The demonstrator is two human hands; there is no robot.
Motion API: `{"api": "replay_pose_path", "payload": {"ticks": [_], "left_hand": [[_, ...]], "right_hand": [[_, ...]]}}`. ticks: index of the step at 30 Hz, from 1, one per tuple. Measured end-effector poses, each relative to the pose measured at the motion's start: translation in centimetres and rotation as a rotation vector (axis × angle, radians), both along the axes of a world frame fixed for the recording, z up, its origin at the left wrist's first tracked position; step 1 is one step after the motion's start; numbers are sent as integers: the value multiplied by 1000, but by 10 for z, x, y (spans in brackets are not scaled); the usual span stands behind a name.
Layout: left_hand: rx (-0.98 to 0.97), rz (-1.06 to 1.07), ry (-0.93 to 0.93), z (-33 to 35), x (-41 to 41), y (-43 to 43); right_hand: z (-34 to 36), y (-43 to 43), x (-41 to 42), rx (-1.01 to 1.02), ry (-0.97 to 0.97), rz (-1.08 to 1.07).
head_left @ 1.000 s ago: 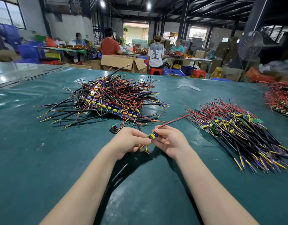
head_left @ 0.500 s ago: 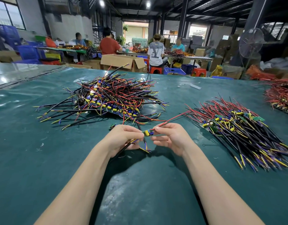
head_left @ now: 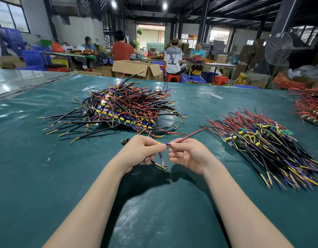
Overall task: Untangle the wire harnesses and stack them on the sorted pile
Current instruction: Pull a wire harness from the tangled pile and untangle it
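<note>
Head view. You hold one wire harness with a small yellow-and-blue component block point(head_left: 162, 143) between both hands, just above the dark green tabletop point(head_left: 47, 167). The grip of your left hand point(head_left: 143, 149) is a pinch of thumb and curled fingers on the block end. The grip of your right hand point(head_left: 188, 153) is a fingertip pinch where the thin red lead leaves the block.

The harness's long axis runs roughly left to right between the two grips. Its red lead trails up and to the right, and its black sheathed leads with yellow and purple tips hang down toward you, below the left hand.

The sorted pile of aligned red and black harnesses point(head_left: 262, 145) lies to the right of the grip, apart from it. Its wires run on a diagonal, with red ends far-left and black ends near-right. Your right hand is the nearer one, so the transfer probably goes rightward, and the held harness would need turning onto that same diagonal.

Counts:
- **Hands:** two.
- **Harness in hand:** one.
- **Heaps in view:** three. These are the tangled multicoloured pile point(head_left: 122, 108) ahead on the left, the sorted pile, and a mostly red heap point(head_left: 310, 106) at the right edge.
- **Loose parts:** one small green board point(head_left: 125, 140) just beside the left hand.
- **Harnesses within each heap:** too many to count.
</note>
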State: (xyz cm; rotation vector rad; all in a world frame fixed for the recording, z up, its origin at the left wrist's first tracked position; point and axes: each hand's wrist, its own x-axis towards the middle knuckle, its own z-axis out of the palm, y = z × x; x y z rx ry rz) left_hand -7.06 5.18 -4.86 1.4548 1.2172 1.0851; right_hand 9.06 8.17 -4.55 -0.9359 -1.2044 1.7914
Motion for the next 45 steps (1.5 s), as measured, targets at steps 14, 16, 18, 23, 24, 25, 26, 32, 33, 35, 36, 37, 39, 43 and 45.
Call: {"api": "replay_pose_path", "payload": {"ticks": [14,16,18,23,24,25,26,32,33,35,36,37,39,43,45], "left_hand": [[53,-88,-28,-2,4,-1],[65,-69,-28,-3,4,-1],[65,-76,-15,-4,3,0],[32,-69,-23,-4,2,-1],[27,-80,-30,-3,1,-1],[20,-98,-28,-4,1,-2],[11,-121,-16,-4,1,-2],[-48,-246,33,-3,1,-4],[-57,-258,30,-3,0,-4],[-72,-263,16,-2,2,-3],[-76,-250,-1,-2,3,-3],[-79,-218,-19,-3,5,-2],[-74,-60,-17,-4,4,1],[-98,343,-53,-8,-15,8],[-136,335,-171,-6,-15,10]], "right_hand": [[-4,10,-3,-58,360,-480],[-4,11,1,-39,381,-511],[-3,12,4,-11,375,-496],[-2,10,0,29,265,-403],[-2,10,0,12,281,-406],[-1,10,1,-10,312,-417],[-1,11,3,-26,336,-433],[-3,15,13,-4,324,-532],[-2,16,13,7,322,-553],[0,18,16,23,358,-639],[0,19,20,25,400,-706],[-1,20,24,24,450,-780],[-4,21,29,30,501,-904],[-8,12,0,266,26,-803],[-5,3,-20,413,-226,-530]]}}
